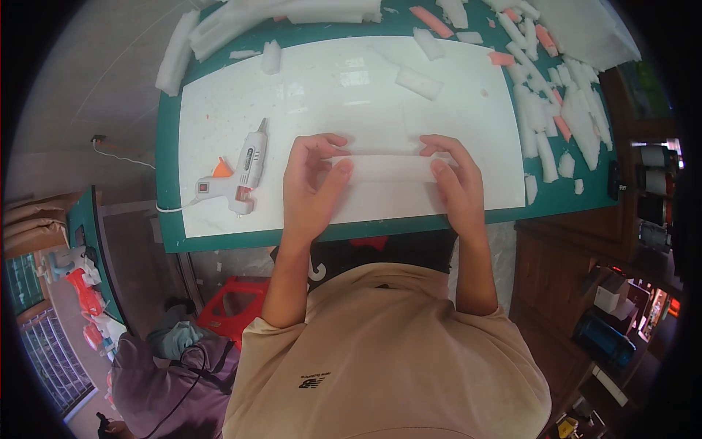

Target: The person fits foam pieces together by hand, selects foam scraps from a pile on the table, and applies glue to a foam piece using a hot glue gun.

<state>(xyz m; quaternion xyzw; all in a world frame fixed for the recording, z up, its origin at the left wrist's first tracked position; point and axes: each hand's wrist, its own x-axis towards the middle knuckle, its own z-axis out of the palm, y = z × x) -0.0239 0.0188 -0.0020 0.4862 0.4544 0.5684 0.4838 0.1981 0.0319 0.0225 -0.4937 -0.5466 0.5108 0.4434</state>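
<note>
A long white foam strip (pixel 387 168) lies across a white board (pixel 329 102) on the green cutting mat (pixel 167 183). My left hand (pixel 311 186) grips the strip's left end, thumb on its front face and fingers curled over the top. My right hand (pixel 455 179) holds the right end the same way. Both hands press the strip from its two ends just above the board's near edge.
A white glue gun (pixel 241 172) with an orange trigger lies on the board to the left, its cord trailing off the mat. Several white and pink foam offcuts (pixel 545 95) pile at the right and far edges. A red stool (pixel 230 304) stands below the table.
</note>
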